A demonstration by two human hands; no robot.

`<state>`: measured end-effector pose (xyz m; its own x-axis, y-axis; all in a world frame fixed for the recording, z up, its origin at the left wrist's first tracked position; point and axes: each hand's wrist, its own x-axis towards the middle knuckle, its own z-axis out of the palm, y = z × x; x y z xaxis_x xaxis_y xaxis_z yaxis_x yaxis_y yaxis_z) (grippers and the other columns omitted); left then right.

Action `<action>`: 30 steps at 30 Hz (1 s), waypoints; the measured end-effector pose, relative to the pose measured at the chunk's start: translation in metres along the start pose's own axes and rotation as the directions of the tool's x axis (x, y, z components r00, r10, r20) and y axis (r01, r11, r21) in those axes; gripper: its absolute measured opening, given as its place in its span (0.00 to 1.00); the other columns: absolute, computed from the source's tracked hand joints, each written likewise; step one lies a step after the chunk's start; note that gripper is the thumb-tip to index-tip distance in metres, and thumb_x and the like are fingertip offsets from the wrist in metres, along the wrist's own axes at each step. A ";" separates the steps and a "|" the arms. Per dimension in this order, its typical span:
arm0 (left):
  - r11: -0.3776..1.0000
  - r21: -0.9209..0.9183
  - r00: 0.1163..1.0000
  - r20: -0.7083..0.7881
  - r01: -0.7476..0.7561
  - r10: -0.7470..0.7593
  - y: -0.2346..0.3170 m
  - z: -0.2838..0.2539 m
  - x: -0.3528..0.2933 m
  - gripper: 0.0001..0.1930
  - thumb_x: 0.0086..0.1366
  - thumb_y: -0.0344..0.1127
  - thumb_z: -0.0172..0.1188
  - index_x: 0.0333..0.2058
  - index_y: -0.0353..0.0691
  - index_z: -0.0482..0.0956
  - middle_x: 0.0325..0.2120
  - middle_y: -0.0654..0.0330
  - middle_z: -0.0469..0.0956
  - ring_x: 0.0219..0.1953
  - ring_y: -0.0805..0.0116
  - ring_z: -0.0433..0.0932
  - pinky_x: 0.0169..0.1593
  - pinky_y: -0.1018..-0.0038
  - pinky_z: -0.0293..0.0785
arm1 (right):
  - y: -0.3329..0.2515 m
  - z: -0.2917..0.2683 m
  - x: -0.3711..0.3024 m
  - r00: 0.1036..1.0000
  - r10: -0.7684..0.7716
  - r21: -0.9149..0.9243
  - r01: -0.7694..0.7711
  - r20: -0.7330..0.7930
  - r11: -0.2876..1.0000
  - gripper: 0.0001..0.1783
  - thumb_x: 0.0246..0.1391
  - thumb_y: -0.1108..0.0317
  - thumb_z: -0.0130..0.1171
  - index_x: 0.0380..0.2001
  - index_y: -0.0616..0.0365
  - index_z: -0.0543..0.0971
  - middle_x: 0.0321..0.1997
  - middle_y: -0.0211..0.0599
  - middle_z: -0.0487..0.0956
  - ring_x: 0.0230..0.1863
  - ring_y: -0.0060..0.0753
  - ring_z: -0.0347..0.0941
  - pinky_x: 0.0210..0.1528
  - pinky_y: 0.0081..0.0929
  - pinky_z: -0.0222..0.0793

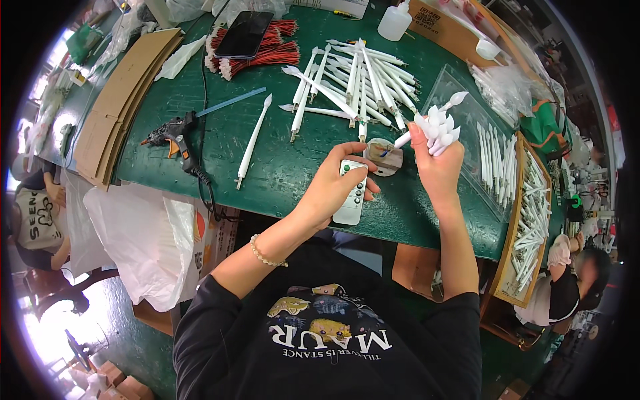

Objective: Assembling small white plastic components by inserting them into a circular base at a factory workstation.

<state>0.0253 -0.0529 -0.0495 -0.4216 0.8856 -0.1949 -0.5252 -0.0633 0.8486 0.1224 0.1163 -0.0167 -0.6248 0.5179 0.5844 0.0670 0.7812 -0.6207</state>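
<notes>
My left hand [328,185] is closed around a slim white remote control [347,214], with the thumb lying on its button face near the table's front edge. In my right hand [440,172] is a bunch of white flameless taper candles [438,127], gripped in the fist with their flame-shaped tips pointing up and away. Between the two hands sits a small round object [385,157], partly hidden, whose kind I cannot make out. Just beyond it spreads a loose pile of the same white candles [373,77]. One single candle [254,141] lies apart to the left.
A glue gun [179,141] with a blue stick and black cord lies left, beside stacked cardboard [127,100]. A phone [245,35] rests on red wires [280,57]. A squeeze bottle [395,21] stands far back. Rightward are a clear tray [467,133] and a candle-filled wooden box [505,267].
</notes>
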 end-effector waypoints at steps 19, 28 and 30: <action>1.000 0.009 1.000 -0.017 -0.026 0.026 0.001 0.002 -0.003 0.23 0.63 0.26 0.49 0.57 0.30 0.59 0.44 0.50 0.73 0.34 0.69 0.78 0.35 0.77 0.77 | 0.000 0.006 0.002 0.997 -0.040 0.046 0.036 0.073 0.998 0.09 0.56 0.70 0.62 0.36 0.65 0.78 0.24 0.28 0.77 0.25 0.16 0.69 0.27 0.18 0.64; 1.000 0.012 1.000 0.000 -0.005 0.005 0.002 0.003 -0.003 0.22 0.64 0.26 0.48 0.56 0.30 0.58 0.35 0.47 0.80 0.31 0.67 0.80 0.35 0.76 0.77 | -0.001 0.007 0.003 0.997 -0.013 0.051 0.009 0.077 0.999 0.09 0.56 0.70 0.62 0.36 0.66 0.79 0.25 0.30 0.78 0.26 0.17 0.70 0.28 0.19 0.65; 1.000 0.019 1.000 0.004 -0.010 0.009 0.004 0.003 -0.003 0.21 0.64 0.25 0.47 0.55 0.29 0.58 0.36 0.46 0.79 0.31 0.67 0.80 0.35 0.76 0.77 | 0.001 0.006 0.003 0.996 -0.022 0.044 0.019 0.082 0.999 0.09 0.56 0.70 0.62 0.36 0.66 0.80 0.25 0.30 0.78 0.26 0.17 0.70 0.28 0.19 0.65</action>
<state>0.0266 -0.0550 -0.0442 -0.4236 0.8868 -0.1849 -0.5071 -0.0630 0.8596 0.1158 0.1165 -0.0188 -0.6876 0.4702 0.5533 0.0208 0.7745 -0.6323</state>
